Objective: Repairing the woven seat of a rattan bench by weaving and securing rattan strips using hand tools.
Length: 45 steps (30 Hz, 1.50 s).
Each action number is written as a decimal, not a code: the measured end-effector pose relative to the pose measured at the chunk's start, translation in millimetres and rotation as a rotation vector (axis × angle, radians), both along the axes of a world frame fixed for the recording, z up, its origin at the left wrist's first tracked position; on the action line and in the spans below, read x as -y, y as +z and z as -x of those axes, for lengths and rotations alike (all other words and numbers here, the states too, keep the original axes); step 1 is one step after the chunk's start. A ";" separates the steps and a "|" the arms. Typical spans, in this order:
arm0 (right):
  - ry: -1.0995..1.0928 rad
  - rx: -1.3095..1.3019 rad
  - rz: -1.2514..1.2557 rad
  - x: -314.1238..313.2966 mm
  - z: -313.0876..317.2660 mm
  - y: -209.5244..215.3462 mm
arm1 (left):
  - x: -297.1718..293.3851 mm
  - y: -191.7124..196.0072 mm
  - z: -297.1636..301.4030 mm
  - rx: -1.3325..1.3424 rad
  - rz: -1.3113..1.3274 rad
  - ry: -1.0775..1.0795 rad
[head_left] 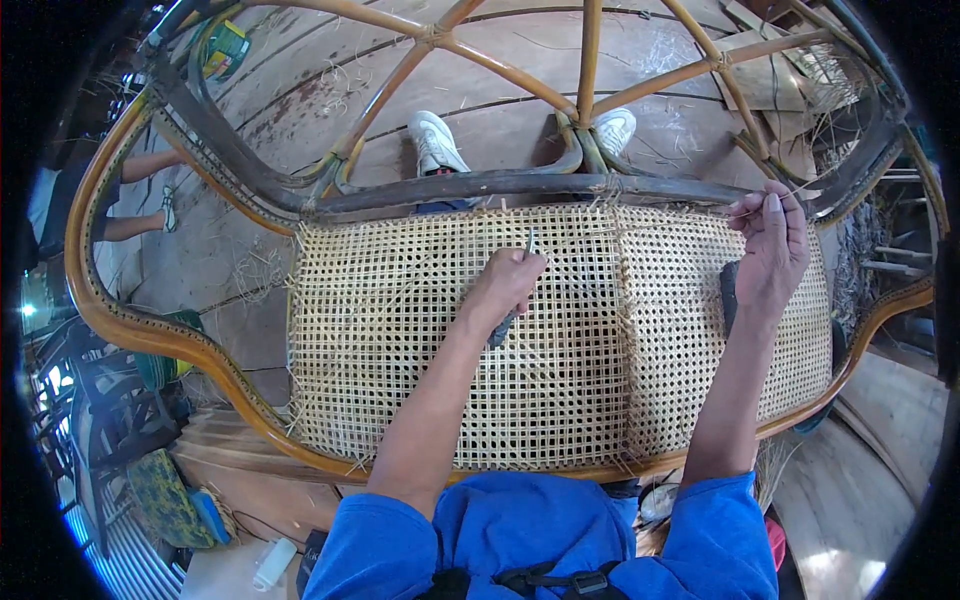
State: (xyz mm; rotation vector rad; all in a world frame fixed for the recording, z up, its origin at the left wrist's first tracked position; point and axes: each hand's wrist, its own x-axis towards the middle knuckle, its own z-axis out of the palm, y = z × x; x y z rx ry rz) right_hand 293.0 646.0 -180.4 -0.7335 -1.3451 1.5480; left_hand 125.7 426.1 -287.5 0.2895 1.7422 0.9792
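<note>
A rattan frame with a woven cane panel (pixel 450 380) lies across in front of me. My left hand (pixel 508 285) is closed over the middle of the weave, around a small tool (pixel 532 240) with a thin pointed tip; its exact kind is unclear. Toward the panel's far right corner, my right hand (pixel 772 245) is raised with fingertips pinched on a thin cane strand (pixel 800 188). A dark grey piece shows beside each wrist; I cannot make out what either is. Loose strand ends stick out along the panel's far edge.
A dark wrapped rail (pixel 480 185) borders the panel, with crossing rattan poles (pixel 590 60) beyond. White shoes (pixel 435 140) rest on the floor there. At far left another person's bare leg (pixel 135 228) shows. Cane scraps litter the floor; a white bottle (pixel 273 565) lies at lower left.
</note>
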 end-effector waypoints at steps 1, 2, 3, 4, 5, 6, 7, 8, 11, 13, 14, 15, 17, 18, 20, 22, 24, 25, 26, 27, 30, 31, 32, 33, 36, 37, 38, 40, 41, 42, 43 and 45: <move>-0.012 0.004 -0.001 -0.6 -1.7 -0.7 | -0.9 0.2 -1.5 0.003 -0.003 -0.003; -0.023 0.008 -0.002 -1.6 -3.0 -1.6 | -1.7 1.7 -3.0 0.002 -0.004 0.005; -0.024 0.009 -0.001 -3.0 -4.1 -3.1 | -1.4 3.5 -3.9 -0.001 -0.002 0.015; -0.022 0.007 0.004 -5.0 -5.7 -4.8 | -0.8 3.3 -4.2 -0.001 -0.001 0.014; -0.020 0.004 0.008 -6.2 -6.8 -6.5 | 0.0 3.1 -4.2 -0.011 -0.004 0.011; -0.020 0.003 0.008 -6.7 -7.2 -7.8 | 0.6 3.3 -4.0 -0.022 -0.008 0.008; -0.013 -0.011 0.021 -6.8 -7.5 -9.3 | 1.3 3.6 -3.7 -0.023 -0.008 0.007; -0.007 -0.026 0.034 -6.8 -7.8 -11.1 | 2.0 4.0 -3.3 -0.007 -0.021 0.018; -0.017 -0.029 0.079 -7.6 -8.7 -21.4 | 1.0 6.5 -4.3 0.024 -0.028 0.023; -0.031 -0.021 0.085 -7.2 -8.2 -24.9 | 1.1 11.1 -4.1 0.038 -0.020 0.020; -0.044 -0.012 0.090 -6.8 -8.1 -25.4 | 1.6 14.0 -3.2 0.059 -0.042 0.001; -0.044 -0.014 0.090 -5.6 -7.1 -24.6 | 2.5 15.7 -2.5 0.080 -0.064 -0.015; -0.041 -0.063 0.121 -3.3 -5.3 -21.8 | 4.6 15.9 -3.1 0.054 -0.053 -0.051; -0.040 -0.064 0.121 -4.1 -5.7 -20.7 | 5.1 16.0 -3.4 0.030 -0.043 -0.085; -0.132 -0.075 0.123 -7.8 -8.0 -19.0 | 5.1 19.3 -4.2 0.028 -0.038 -0.091; -0.165 -0.074 0.083 -17.6 -15.9 -19.3 | 4.1 21.4 -4.5 0.029 -0.034 -0.099; -0.238 -0.069 0.051 -20.1 -16.2 -15.1 | 3.4 21.9 -4.5 0.049 -0.039 -0.129; -0.233 -0.069 0.050 -21.8 -18.3 -16.5 | 3.9 20.1 -5.2 0.049 -0.040 -0.124; -0.182 -0.046 0.056 -25.5 -22.9 -19.7 | 4.8 16.8 -6.2 0.052 -0.065 -0.111; -0.130 -0.024 0.061 -26.9 -25.5 -23.3 | 5.4 14.7 -6.7 0.056 -0.090 -0.097; -0.033 0.047 0.116 -13.7 -20.9 -37.5 | 7.3 16.7 -4.0 0.070 -0.085 -0.073; 0.025 0.044 0.147 -9.2 -16.9 -39.0 | 8.3 19.1 -2.6 0.080 -0.061 -0.070; -0.042 0.012 0.177 -9.0 -13.8 -33.5 | 8.8 20.6 -1.0 0.087 -0.067 -0.072; -0.031 0.014 0.181 -15.4 -18.0 -25.9 | 11.2 19.6 -0.2 0.069 -0.069 -0.076; -0.267 -0.145 -0.040 -59.4 -53.0 11.7 | 9.4 16.5 -10.6 -0.051 -0.260 0.016; -0.311 -0.102 -0.111 -65.4 -55.8 22.1 | 12.2 11.2 -10.4 -0.058 -0.264 0.024; -0.304 -0.109 -0.114 -71.6 -55.6 33.2 | 14.2 6.1 -10.0 -0.062 -0.212 0.113; -0.346 -0.185 -0.127 -81.1 -52.9 57.9 | 12.6 11.2 -6.8 -0.059 -0.053 0.131; -0.343 -0.185 -0.127 -98.7 -60.7 66.1 | 5.9 12.8 -5.1 -0.058 -0.053 0.134; -0.178 -0.256 -0.176 -125.8 -76.4 74.4 | -7.2 12.8 -6.4 -0.026 -0.078 0.060; -0.008 -0.330 -0.220 -130.2 -70.7 89.6 | -19.8 12.6 -5.9 -0.001 -0.099 -0.011; 0.027 -0.418 -0.243 -103.7 -36.6 109.6 | -44.1 -6.0 -6.6 -0.033 -0.077 -0.027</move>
